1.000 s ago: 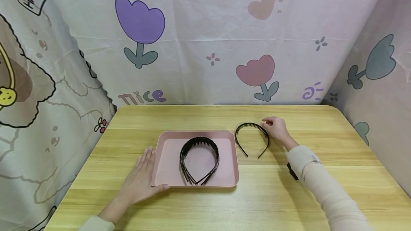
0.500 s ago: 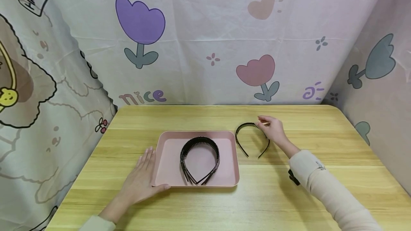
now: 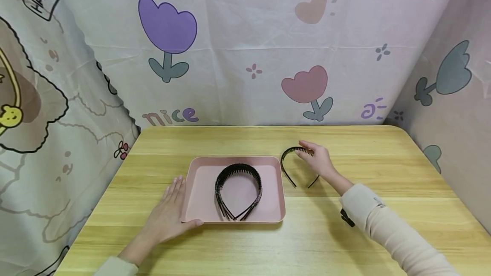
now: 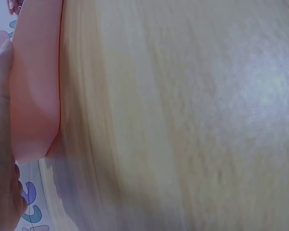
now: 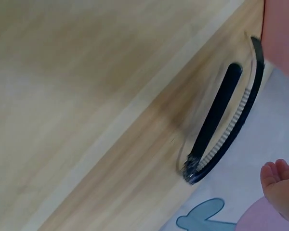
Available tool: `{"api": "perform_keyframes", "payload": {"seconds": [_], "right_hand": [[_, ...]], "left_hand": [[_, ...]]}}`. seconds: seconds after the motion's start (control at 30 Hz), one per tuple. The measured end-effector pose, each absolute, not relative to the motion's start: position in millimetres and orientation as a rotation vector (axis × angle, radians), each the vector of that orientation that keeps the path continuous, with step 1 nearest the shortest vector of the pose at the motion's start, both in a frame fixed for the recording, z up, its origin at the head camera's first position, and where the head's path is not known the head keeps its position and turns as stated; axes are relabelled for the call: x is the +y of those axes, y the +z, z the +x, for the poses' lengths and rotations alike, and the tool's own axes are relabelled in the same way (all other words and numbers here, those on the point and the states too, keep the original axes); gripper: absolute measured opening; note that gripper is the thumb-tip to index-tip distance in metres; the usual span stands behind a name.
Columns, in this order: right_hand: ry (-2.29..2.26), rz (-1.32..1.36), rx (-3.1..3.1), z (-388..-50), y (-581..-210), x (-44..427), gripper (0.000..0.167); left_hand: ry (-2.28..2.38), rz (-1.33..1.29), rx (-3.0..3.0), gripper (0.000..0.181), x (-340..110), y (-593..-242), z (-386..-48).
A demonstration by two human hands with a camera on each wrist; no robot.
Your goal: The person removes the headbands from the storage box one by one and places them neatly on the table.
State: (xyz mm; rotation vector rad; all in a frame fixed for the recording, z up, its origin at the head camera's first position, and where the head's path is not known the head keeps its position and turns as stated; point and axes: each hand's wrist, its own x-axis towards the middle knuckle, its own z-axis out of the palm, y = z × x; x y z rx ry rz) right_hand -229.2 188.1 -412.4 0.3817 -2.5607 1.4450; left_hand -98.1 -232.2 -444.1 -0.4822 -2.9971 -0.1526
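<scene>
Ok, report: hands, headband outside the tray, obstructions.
Left hand against pink tray. Right hand over outside headband, not gripping. Nothing visible between them.

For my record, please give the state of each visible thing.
Pink rectangular tray: upright, partly filled
Black toothed curved headbands: bunched together inside tray
Single black toothed curved headband: outside tray, ungripped
Left hand: fingers extended, touching tray
Right hand: over single headband, holding nothing
</scene>
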Motion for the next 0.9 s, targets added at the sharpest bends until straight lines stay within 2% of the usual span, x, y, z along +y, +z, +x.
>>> {"api": "perform_keyframes", "payload": {"seconds": [0.33,0.9], "right_hand": [[1.514,0.385,-2.619,-209,-394,158,0.041],[1.594,0.480,-2.609,-199,-411,112,0.041]], "left_hand": [[-0.142,-0.488,-2.992,0.117,-232,-443,-98],[-0.148,-0.474,-3.009,0.116,-231,-444,-98]]}}
